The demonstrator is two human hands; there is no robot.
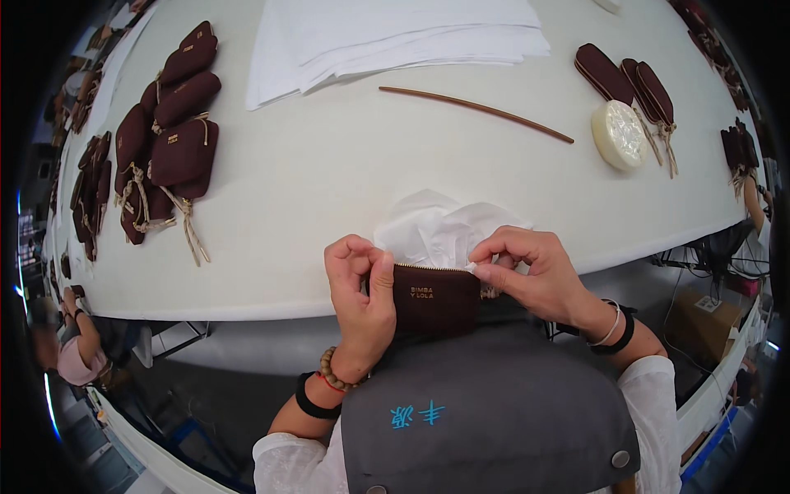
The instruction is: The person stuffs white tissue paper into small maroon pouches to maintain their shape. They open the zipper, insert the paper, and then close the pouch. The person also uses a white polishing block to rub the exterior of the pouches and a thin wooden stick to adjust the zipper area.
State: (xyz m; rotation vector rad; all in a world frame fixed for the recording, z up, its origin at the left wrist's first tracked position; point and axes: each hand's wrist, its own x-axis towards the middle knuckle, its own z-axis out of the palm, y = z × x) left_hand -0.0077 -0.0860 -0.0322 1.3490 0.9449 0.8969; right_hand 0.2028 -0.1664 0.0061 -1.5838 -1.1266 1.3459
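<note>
A dark maroon zip pouch [436,298] with small gold lettering is held upright at the table's front edge, against my grey apron [494,403]. My left hand [360,284] grips its upper left corner, thumb along the front and fingers curled. At the zipper's right end my right hand [527,267] pinches a bit of white tissue paper [473,267] between thumb and forefinger. Crumpled white tissue paper [432,222] rises behind the gold zipper teeth; I cannot tell how much of it lies inside. A beige cord tassel [490,292] shows below my right fingers.
Several maroon pouches [185,152] with beige tassels are heaped at the left. White paper sheets [395,49] lie at the far side, a thin brown stick [477,111] before them. Right of it are a round cream block [619,136] and more pouches [654,90]. Other people sit nearby.
</note>
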